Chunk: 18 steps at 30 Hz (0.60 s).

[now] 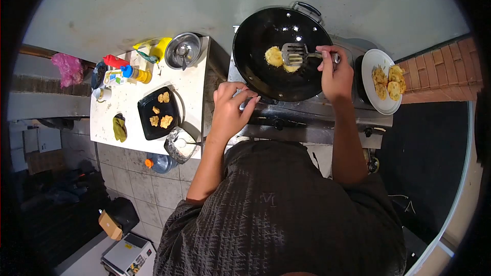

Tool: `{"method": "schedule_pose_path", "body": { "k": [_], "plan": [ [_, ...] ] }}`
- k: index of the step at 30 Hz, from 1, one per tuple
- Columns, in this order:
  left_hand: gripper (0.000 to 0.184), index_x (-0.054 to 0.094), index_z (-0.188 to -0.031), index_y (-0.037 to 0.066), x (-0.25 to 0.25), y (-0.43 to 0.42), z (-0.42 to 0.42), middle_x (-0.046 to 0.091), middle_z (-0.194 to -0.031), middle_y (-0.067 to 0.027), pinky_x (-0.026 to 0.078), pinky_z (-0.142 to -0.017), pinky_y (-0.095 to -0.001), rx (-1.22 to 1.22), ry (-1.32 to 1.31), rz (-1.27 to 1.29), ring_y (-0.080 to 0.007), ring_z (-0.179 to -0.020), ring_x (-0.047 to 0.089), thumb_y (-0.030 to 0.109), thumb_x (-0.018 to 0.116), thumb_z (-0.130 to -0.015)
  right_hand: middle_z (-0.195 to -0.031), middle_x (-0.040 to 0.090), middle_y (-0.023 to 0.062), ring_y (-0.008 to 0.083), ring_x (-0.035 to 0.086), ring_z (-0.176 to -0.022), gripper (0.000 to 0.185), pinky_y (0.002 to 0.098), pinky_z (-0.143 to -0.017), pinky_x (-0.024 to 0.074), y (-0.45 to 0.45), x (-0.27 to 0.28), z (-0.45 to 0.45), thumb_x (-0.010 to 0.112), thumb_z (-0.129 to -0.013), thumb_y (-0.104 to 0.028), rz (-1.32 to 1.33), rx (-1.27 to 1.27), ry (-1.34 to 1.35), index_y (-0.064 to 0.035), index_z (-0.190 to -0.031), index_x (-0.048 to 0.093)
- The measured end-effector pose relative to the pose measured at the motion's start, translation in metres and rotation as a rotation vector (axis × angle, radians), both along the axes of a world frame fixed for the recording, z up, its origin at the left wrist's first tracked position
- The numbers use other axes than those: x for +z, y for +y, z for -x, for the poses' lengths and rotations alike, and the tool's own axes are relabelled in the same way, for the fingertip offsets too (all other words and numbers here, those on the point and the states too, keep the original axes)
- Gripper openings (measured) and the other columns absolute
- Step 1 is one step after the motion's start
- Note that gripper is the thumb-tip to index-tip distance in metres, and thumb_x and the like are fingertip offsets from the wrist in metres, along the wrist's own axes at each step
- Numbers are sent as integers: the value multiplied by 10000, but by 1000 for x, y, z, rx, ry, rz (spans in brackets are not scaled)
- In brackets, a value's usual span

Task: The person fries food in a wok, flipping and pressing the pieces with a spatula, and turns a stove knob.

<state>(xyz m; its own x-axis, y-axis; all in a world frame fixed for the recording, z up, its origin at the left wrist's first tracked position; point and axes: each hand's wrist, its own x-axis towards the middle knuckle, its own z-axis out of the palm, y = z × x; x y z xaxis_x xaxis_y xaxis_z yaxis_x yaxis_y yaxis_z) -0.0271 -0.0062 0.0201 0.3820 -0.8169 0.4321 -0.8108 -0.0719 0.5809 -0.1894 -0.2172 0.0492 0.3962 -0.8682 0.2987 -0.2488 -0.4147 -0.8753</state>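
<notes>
My right hand (337,74) is closed round the handle of a slotted metal spatula (294,53). The spatula's head is over the black wok (255,74), partly covering one yellow fritter (290,69). Another fritter (273,56) lies just left of the spatula. Beside the wok's near-left rim, my left hand (230,110) has its fingers curled round something silvery, mostly hidden by the fingers. I cannot tell whether it touches the wok's near handle.
The wok sits on a metal stove (317,112). A white plate (376,97) of cooked fritters stands at right. On the white table (123,107) at left are a black tray (146,105) with battered pieces, a steel bowl (192,43), bottles and a floury container (179,145).
</notes>
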Motion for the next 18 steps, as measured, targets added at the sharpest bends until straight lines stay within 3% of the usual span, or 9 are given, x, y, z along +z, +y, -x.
{"method": "schedule_pose_path", "body": {
  "k": [3, 14, 18],
  "plan": [
    [124, 726, -875, 53, 0, -1, -1, 607, -971, -87, 393, -844, -382, -3, 1, 2, -282, -973, 542, 122, 758, -777, -762, 646, 54, 114, 588, -613, 134, 282, -582, 464, 3, -10, 4, 575, -972, -162, -19, 29, -18, -57, -1032, 631],
    [114, 723, -867, 54, 5, -7, -4, 605, -949, -82, 394, -842, -384, -12, 14, 14, -281, -967, 546, 113, 757, -775, -971, 685, 77, 122, 619, -668, 110, 265, -642, 519, 3, -33, -8, 564, -962, -58, 125, 40, -155, -26, -1060, 603],
    [112, 725, -860, 57, 3, -9, -3, 609, -953, -79, 396, -839, -382, -12, 20, 9, -280, -959, 552, 118, 760, -773, -1035, 685, 78, 112, 618, -694, 115, 252, -662, 517, 3, -39, -9, 544, -977, -65, 57, 39, -187, -15, -1073, 581]
  ]
}}
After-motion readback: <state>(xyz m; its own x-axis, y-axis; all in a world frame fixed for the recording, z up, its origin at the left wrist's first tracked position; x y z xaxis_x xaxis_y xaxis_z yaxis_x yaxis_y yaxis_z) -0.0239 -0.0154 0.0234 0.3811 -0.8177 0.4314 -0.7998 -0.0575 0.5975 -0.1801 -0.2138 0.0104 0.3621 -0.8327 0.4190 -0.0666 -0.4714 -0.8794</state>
